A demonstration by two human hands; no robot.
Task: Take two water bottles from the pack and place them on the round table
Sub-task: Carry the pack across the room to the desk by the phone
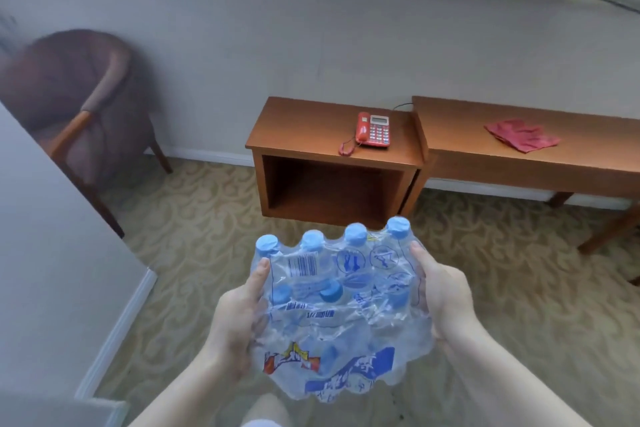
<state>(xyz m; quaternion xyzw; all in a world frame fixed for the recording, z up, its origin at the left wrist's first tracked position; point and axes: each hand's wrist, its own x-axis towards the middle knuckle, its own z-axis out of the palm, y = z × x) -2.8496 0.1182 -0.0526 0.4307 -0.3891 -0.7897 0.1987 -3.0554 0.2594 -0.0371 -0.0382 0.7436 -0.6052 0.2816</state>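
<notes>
Holding the pack (341, 308) of water bottles in the air over the patterned carpet (194, 225), we are gripping its sides, left hand (239, 319) and right hand (446, 302) both clamped on the crinkled clear shrink-wrap printed in blue. We are counting four blue caps (356, 234) along the far row; the nearer ones are blurring under plastic.

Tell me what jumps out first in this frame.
The shrink-wrapped pack of blue-capped bottles, held low centre between the left hand and right hand. Beyond it, a red phone sits on a wooden stand by the wall, with a red cloth on the bench to the right.
</notes>
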